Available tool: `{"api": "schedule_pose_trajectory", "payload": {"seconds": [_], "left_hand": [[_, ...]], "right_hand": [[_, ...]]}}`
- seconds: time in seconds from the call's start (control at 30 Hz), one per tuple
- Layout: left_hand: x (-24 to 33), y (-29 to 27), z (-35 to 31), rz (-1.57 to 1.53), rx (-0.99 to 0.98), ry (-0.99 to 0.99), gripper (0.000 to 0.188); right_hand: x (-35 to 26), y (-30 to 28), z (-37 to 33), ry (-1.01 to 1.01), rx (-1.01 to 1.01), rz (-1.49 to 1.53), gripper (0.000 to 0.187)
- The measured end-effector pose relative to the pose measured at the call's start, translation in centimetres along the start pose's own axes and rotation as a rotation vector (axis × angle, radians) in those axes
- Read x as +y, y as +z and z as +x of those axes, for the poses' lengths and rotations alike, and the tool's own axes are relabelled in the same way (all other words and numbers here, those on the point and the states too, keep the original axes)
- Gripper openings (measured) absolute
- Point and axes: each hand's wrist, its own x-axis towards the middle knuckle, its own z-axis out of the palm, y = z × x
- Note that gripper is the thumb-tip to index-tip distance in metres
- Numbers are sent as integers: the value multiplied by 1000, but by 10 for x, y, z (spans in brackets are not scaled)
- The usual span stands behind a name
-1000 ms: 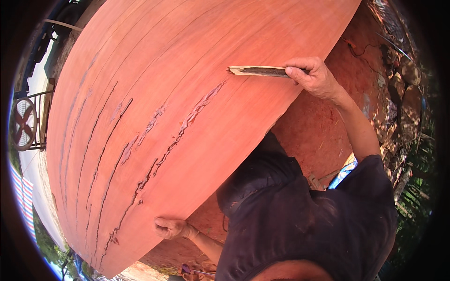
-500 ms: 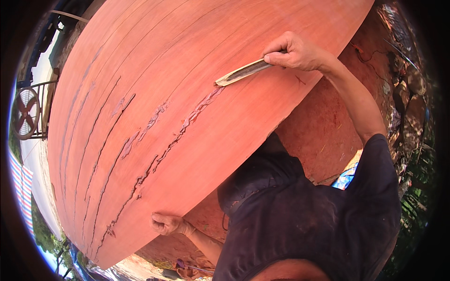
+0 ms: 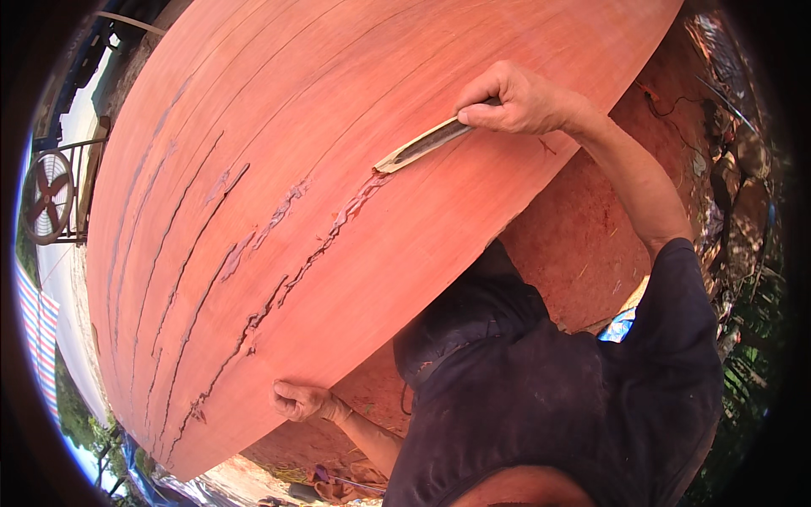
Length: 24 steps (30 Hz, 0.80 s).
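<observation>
A large reddish wooden slab (image 3: 380,253) with long dark cracks spreads out before me. My right hand (image 3: 515,97) grips a flat, pale-edged strip tool (image 3: 422,145) with a dark face, possibly bamboo. Its slanted tip touches the slab at the upper end of a crack filled with rough purplish-brown paste (image 3: 346,211). Lower down, my left hand (image 3: 304,400) rests on the slab near its close edge, fingers curled in. Whether anything lies inside those fingers is hidden.
A round fan (image 3: 49,196) in a metal frame stands beyond the slab's left side. Reddish ground (image 3: 583,245) shows under the near edge. Stones and clutter (image 3: 743,169) line the right, and a striped sheet (image 3: 38,338) hangs at far left.
My right hand has drawn the strip tool a short way left and down along the crack, its tip still on the slab. My left hand stays in place.
</observation>
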Motion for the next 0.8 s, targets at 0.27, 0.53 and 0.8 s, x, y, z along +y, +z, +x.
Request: {"api": "schedule_pose_trajectory", "payload": {"seconds": [0.27,0.53,0.8], "left_hand": [[-1,1,0,-24,-1,1,27],[-2,1,0,-19,-7,17,26],[-4,1,1,24,-3,22,29]], "right_hand": [[7,8,-20,-37,80,-52,14],[12,24,-45,-280,216,-298,11],[11,35,-59,-523,367,-690,19]]}}
